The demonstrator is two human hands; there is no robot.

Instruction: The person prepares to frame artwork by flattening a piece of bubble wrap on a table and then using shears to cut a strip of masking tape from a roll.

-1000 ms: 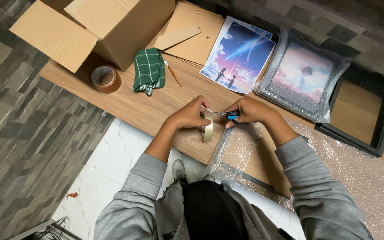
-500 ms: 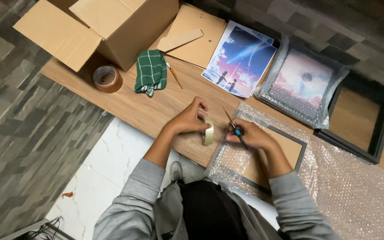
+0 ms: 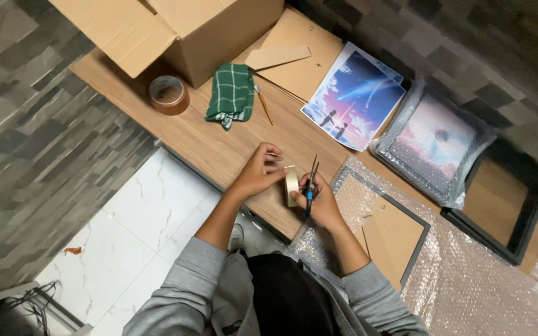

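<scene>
The left hand (image 3: 258, 173) is closed on a pale roll of tape (image 3: 291, 186), thumb and fingers pinching a short free strip drawn from it. The right hand (image 3: 322, 200) grips a pair of scissors (image 3: 311, 180) by the handles, blades pointing up and slightly parted, just beside the roll. Both hands sit above the near edge of the wooden counter (image 3: 213, 146).

Under the right forearm lies a dark picture frame (image 3: 413, 249), back side up, on a sheet of bubble wrap (image 3: 468, 286). Farther along the counter: a printed poster of a blue sky (image 3: 355, 94), a second frame wrapped in clear film (image 3: 434, 143), and an open black frame (image 3: 499, 208). Near the far left stand a cardboard box (image 3: 175, 25), a brown tape roll (image 3: 168, 94), a green checked cloth (image 3: 231, 93) and a thin brush (image 3: 263, 104).
</scene>
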